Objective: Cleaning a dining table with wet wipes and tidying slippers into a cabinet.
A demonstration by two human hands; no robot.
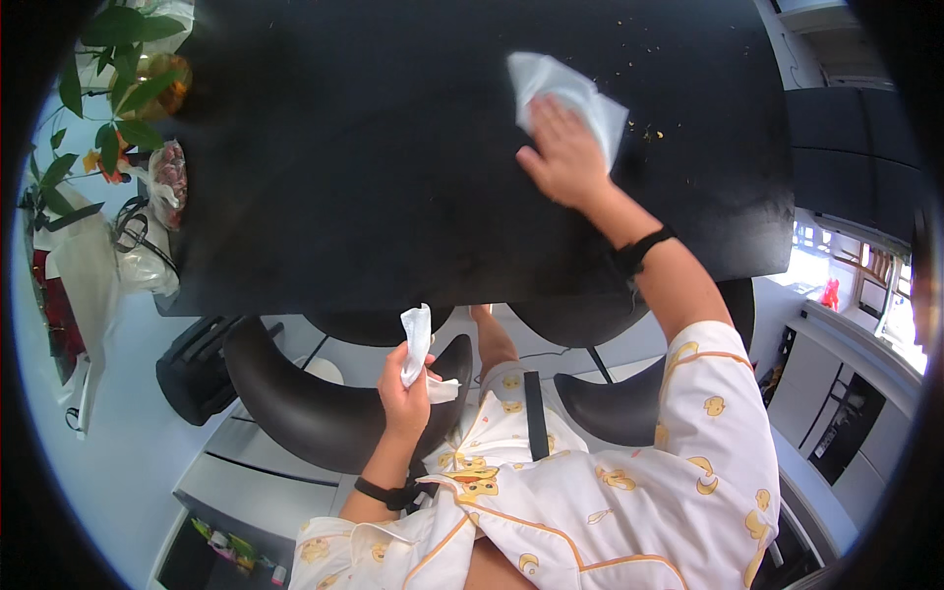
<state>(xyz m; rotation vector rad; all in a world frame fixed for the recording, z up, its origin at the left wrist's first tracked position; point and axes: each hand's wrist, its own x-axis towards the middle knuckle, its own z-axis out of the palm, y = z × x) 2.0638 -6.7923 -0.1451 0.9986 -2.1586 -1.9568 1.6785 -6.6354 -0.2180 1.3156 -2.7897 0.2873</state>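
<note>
My right hand [564,151] lies flat on a spread white wipe [542,74], pressing it against the black tabletop [332,162]. Small yellowish crumbs [658,136] are scattered just right of the wipe, and more lie farther back. Near the table's front edge, my left hand [405,391] grips a crumpled white tissue [417,332]. One end of the tissue sticks up above the fingers, and another white piece [442,389] pokes out beside the thumb.
Dark chairs [317,420] stand at the table's front edge, around my legs. A leafy plant [118,88], an amber glass vessel [158,87] and a plastic bag of reddish food [169,184] sit along the left side. A black bag [195,369] is low at left.
</note>
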